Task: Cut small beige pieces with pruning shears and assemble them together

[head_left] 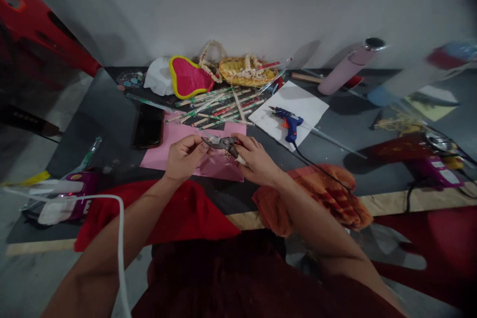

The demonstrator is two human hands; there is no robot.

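Grey cutters, one pair, are being gripped in the right hand above one pink sheet. The left hand is being held narrowly closed beside the cutters; what is being pinched cannot be told. One blue glue gun is being supported by one white sheet; one pale beaded piece is being held in one yellow basket.

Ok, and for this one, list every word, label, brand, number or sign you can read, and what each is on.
"E": on the purple object at the picture's left; the only letter I can make out.
Too small or blurred to read: green and red print on the thin sticks, marks on the yellow strip, pale labels on the right-side purple object.
Cutters: no readable text.
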